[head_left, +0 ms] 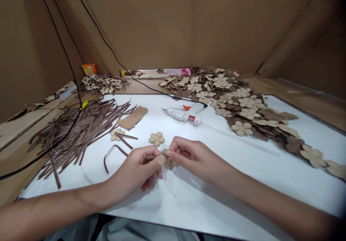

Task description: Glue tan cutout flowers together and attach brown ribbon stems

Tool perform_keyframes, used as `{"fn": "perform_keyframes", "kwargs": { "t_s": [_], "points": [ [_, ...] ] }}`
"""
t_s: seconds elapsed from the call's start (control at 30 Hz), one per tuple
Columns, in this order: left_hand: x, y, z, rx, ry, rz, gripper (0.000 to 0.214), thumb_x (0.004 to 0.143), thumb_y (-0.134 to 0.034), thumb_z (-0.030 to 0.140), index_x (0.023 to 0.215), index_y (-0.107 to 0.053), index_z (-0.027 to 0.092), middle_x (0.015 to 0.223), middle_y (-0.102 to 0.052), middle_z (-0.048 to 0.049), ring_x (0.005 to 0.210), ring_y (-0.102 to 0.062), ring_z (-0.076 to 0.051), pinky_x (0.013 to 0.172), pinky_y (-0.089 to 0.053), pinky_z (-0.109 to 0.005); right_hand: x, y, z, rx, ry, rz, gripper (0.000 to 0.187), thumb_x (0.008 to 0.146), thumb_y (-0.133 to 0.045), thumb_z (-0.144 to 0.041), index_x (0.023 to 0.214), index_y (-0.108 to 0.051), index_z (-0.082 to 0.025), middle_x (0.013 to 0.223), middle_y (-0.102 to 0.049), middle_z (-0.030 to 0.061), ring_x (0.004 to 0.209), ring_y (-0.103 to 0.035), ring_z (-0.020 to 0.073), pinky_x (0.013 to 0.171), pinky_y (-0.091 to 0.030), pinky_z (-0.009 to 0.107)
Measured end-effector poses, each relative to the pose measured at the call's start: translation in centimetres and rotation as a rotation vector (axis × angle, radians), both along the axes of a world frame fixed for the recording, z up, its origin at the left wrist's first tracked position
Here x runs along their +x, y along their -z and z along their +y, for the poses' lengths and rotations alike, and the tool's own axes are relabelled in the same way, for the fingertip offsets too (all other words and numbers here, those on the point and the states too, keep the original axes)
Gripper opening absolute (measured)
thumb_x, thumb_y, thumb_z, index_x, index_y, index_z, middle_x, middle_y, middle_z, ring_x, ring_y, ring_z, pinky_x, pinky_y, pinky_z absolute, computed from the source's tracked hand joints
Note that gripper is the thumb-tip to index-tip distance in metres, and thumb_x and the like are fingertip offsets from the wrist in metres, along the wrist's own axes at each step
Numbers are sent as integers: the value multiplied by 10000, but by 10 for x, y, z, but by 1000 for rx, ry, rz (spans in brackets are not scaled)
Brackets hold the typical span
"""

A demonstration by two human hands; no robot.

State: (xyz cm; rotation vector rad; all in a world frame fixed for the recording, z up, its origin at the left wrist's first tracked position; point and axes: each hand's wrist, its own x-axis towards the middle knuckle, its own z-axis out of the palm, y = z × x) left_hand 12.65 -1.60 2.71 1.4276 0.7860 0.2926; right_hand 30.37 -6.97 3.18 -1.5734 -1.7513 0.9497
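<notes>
1. The left hand [133,170] and right hand [189,158] both grip a small tan flower [169,164], fingers pinched closed on it, in front of the glue gun [183,115].
2. A loose flower [156,139] lies left of the glue gun.
3. Striped strips [81,136] lie farther left; a flower heap [243,115] lies right.

At nine o'clock, brown-and-cream striped strips [78,134] are fanning across a white board [194,201], while cream and dark-brown flower cutouts [242,128] are massing toward two o'clock.
</notes>
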Motion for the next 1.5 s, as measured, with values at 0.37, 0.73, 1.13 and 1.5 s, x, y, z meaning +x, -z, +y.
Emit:
{"fn": "perform_keyframes", "kwargs": {
  "t_s": [0.37, 0.73, 1.13, 1.5],
  "points": [
    [11, 5, 5, 29, 18, 181, 175, 786, -478, 304, 681, -500, 165, 495, -552, 41, 249, -358, -40, 221, -225, -135, 1, -12, 1, -8, -1, -305, 213, 873, -431, -304, 763, -581, -200, 714, -515, 18, 649, -496, 146, 622, -363, 250],
    [20, 2, 12, 8, 19, 326, 122, 717, -499, 182, 596, -486, 170, 420, -532, 60, 215, -389, -61, 213, -194, -161, 3, -2, 1, 0, -42, -354, 204, 863, -392, -269, 683, -463, -204, 671, -481, -4, 623, -468, 130, 574, -316, 237],
    [24, -3, 12, -13, 15, 406, 150, 683, -475, 175, 543, -424, 188, 369, -521, 54, 196, -391, -79, 198, -187, -167, 1, 4, 5, 25, -38, -331, 182, 793, -418, -192, 618, -374, -198, 602, -438, -34, 565, -404, 106, 527, -282, 229],
    [23, -4, 11, -56, 29, 353, 138, 740, -479, 200, 611, -434, 175, 445, -571, 39, 220, -426, -71, 211, -191, -163, 7, -6, 3, -98, -14, -130, 132, 880, -412, -321, 799, -455, -225, 613, -506, -54, 550, -414, 107, 491, -311, 221]
  ]
}}
